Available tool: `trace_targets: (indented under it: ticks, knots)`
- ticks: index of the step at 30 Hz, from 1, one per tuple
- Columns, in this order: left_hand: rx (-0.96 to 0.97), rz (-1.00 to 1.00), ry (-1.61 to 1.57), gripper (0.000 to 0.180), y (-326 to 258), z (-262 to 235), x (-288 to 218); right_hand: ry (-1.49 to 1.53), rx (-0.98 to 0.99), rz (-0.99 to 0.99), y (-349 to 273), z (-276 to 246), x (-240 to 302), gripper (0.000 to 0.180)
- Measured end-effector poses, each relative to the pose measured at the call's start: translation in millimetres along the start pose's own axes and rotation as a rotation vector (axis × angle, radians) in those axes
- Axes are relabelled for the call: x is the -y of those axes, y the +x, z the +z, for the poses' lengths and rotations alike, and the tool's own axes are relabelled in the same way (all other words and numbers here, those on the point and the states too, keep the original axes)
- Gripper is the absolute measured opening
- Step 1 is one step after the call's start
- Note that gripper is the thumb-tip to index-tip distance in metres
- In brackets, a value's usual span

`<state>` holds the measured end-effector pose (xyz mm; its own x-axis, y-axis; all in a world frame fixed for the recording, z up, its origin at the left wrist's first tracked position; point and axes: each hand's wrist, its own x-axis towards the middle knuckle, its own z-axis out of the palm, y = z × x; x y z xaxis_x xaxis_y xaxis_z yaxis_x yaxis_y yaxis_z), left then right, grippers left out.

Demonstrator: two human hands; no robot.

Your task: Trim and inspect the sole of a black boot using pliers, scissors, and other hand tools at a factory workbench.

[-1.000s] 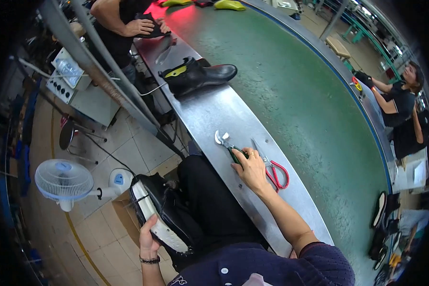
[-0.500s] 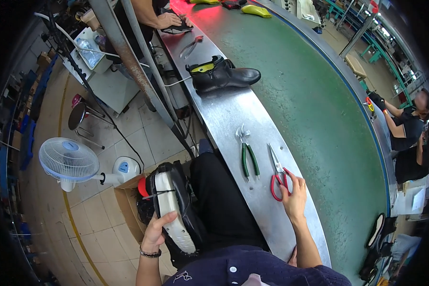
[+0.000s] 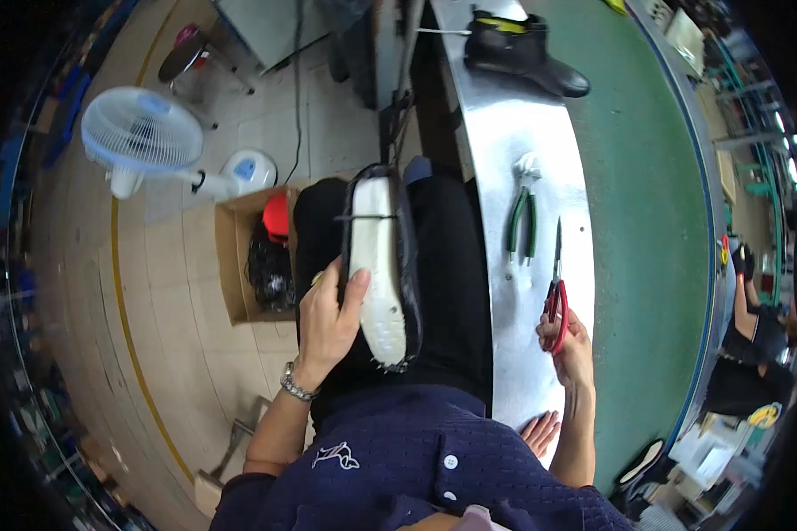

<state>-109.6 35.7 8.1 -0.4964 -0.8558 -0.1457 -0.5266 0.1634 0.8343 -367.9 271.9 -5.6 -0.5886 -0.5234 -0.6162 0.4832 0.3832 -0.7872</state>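
Note:
In my left hand (image 3: 326, 320) is a black boot upper (image 3: 407, 265), turned so that its long white underside (image 3: 374, 239) faces up above my lap. My thumb presses on the white part, and a dark cord crosses it near the far end. On the right, my right hand (image 3: 572, 354) has its fingers closed round the red handles of a pair of scissors (image 3: 558, 296), blades pointing away from me. Green-handled pincers (image 3: 522, 217) lie on the metal ledge just left of the scissors. A finished-looking black boot (image 3: 527, 55) with a yellow lining stands farther along.
The metal ledge (image 3: 527, 363) borders a green conveyor belt (image 3: 642, 265). Another hand (image 3: 540, 432) rests beside my right forearm, its arm hidden. Left of my legs are a cardboard box (image 3: 232, 265) and a white fan (image 3: 142, 128). A person (image 3: 757, 327) works across the belt.
My right hand has taken hold of the scissors and lifted them slightly. My left hand has brought the boot upper over my lap, with its white underside more fully upward. The view has turned.

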Motion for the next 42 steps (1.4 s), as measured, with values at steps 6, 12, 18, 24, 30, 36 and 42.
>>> trace_targets:
  ticks: [6,12,18,24,30,36,42]
  knots:
    - [0.033,-0.093,-0.097,0.043,-8.1,-5.5,6.6,0.109,0.65,0.279,-48.9,79.8,30.0,0.091]
    - [-0.15,0.157,-0.096,0.058,1.3,10.2,14.7,0.074,0.838,0.457,-66.1,127.0,30.6,0.076]
    - [-0.093,0.044,-0.255,0.061,10.9,26.9,12.9,0.102,0.72,0.36,-56.8,157.1,36.8,0.056]
    - [-0.061,0.123,-0.291,0.058,16.5,19.0,14.4,-0.3,0.526,0.182,-48.5,160.8,36.5,0.056]
    - [-0.278,0.417,0.157,0.055,36.4,8.8,-2.4,-0.416,0.47,-0.102,-72.6,124.6,26.8,0.031]
    - [-0.52,0.676,0.322,0.008,53.7,18.2,-10.7,-0.404,-0.107,-0.233,-39.5,56.3,-17.0,0.02]
    - [-0.631,0.762,0.35,0.007,46.2,-3.3,-19.2,-0.909,-0.495,-0.269,-19.5,-0.6,-43.7,0.038]
